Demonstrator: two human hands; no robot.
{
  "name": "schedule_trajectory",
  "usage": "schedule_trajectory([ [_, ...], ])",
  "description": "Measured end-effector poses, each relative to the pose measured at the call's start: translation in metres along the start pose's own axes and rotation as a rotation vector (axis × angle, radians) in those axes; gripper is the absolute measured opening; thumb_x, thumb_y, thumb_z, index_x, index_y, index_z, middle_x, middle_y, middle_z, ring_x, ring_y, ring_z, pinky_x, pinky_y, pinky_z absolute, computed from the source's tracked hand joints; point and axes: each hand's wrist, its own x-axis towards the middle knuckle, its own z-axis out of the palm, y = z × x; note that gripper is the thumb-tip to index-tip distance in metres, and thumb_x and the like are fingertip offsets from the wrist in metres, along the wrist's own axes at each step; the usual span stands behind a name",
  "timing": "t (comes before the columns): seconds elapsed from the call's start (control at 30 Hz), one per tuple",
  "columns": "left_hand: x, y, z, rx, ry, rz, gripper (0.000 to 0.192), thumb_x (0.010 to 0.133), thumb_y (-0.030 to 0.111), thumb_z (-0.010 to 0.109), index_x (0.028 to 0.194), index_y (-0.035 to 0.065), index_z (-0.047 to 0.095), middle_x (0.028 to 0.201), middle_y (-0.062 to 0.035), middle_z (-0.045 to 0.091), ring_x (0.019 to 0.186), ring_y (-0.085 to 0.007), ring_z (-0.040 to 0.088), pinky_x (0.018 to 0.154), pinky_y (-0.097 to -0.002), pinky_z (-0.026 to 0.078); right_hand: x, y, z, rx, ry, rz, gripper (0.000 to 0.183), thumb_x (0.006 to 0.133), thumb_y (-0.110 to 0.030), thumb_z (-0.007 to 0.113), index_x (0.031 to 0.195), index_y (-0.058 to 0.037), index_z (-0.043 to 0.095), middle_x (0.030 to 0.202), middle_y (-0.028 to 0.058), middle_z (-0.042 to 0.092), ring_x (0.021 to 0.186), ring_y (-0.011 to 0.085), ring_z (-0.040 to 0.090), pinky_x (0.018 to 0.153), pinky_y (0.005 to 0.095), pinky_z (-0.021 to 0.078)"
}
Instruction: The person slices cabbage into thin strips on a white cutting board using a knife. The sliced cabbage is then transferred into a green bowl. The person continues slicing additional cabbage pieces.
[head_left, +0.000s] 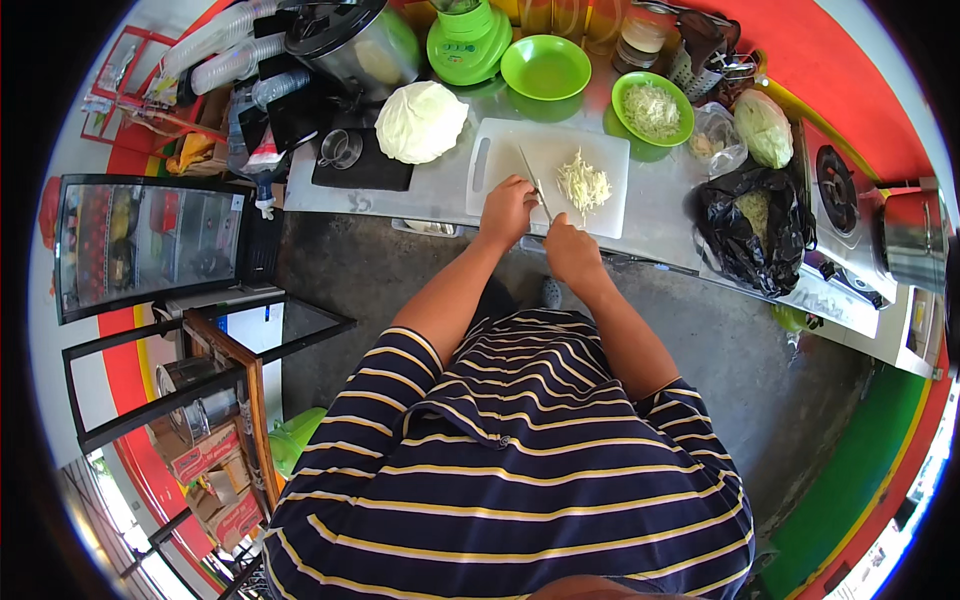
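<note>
My right hand (571, 251) grips the handle of a kitchen knife (534, 176), its blade angled up and to the left over a white cutting board (495, 195). Close against the blade, my left hand (510, 211) has its fingers bent around a small pale piece of cabbage (538, 196), mostly hidden by the fingers. Shredded cabbage (583, 186) lies in a loose pile on the board, to the right of the knife. Left of the board sits a large pale head of cabbage (421, 122). More shreds (651, 111) fill a green bowl (616, 97) at the back right.
Behind the board stand a green plastic bowl (546, 67) and a green blender base (469, 45). A glass mug (341, 148) rests on a black mat (382, 166). Rightward are another cabbage (763, 129), a black plastic bag (750, 255) and a gas stove (836, 187).
</note>
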Motion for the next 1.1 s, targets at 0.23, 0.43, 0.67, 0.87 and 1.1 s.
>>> schedule_trajectory([
  [0.23, -0.003, -0.008, 0.006, -0.037, 0.050, -0.010, 0.018, 0.085, 0.001, 0.078, 0.102, 0.0028, 0.073, 0.105, -0.0143, 0.071, 0.098, -0.0397, 0.071, 0.084, -0.0471, 0.057, 0.008, -0.001, -0.011, -0.001, -0.018, -0.013, 0.032, 0.102, -0.020, 0.067, 0.116, 0.0041, 0.052, 0.101, 0.0294, 0.077, 0.098, 0.0446, 0.078, 0.084, 0.0497, 0.0636],
  [0.43, -0.006, -0.011, 0.009, -0.059, 0.078, -0.018, 0.008, 0.086, 0.000, 0.077, 0.094, 0.0014, 0.074, 0.103, -0.0131, 0.072, 0.096, -0.0381, 0.071, 0.082, -0.0466, 0.057, -0.008, -0.002, 0.006, -0.078, 0.094, -0.039, 0.020, 0.100, -0.011, 0.060, 0.112, 0.0030, 0.054, 0.092, 0.0242, 0.079, 0.089, 0.0415, 0.080, 0.076, 0.0473, 0.0659],
  [0.67, -0.007, -0.009, 0.009, -0.028, 0.094, 0.035, 0.005, 0.087, 0.000, 0.076, 0.092, 0.0005, 0.074, 0.103, -0.0120, 0.072, 0.096, -0.0372, 0.072, 0.082, -0.0464, 0.057, 0.009, -0.007, 0.000, -0.038, 0.014, 0.027, 0.039, 0.097, -0.021, 0.074, 0.117, 0.0036, 0.051, 0.098, 0.0276, 0.078, 0.095, 0.0435, 0.079, 0.082, 0.0490, 0.0647],
  [0.87, -0.009, -0.010, 0.012, -0.014, 0.113, 0.005, 0.004, 0.087, 0.001, 0.077, 0.090, 0.0007, 0.074, 0.102, -0.0128, 0.071, 0.094, -0.0371, 0.071, 0.082, -0.0457, 0.057, -0.001, -0.014, 0.003, -0.017, 0.024, 0.057, 0.028, 0.097, -0.012, 0.068, 0.114, 0.0033, 0.051, 0.097, 0.0271, 0.078, 0.095, 0.0426, 0.079, 0.081, 0.0479, 0.0650],
  [1.1, -0.009, -0.012, 0.009, -0.014, 0.084, 0.039, 0.003, 0.089, -0.001, 0.073, 0.091, 0.0000, 0.075, 0.105, -0.0125, 0.071, 0.096, -0.0372, 0.071, 0.084, -0.0470, 0.057, 0.006, -0.015, -0.006, -0.030, 0.043, 0.012, 0.021, 0.100, -0.011, 0.059, 0.113, 0.0033, 0.052, 0.097, 0.0287, 0.078, 0.094, 0.0435, 0.079, 0.081, 0.0486, 0.0649],
])
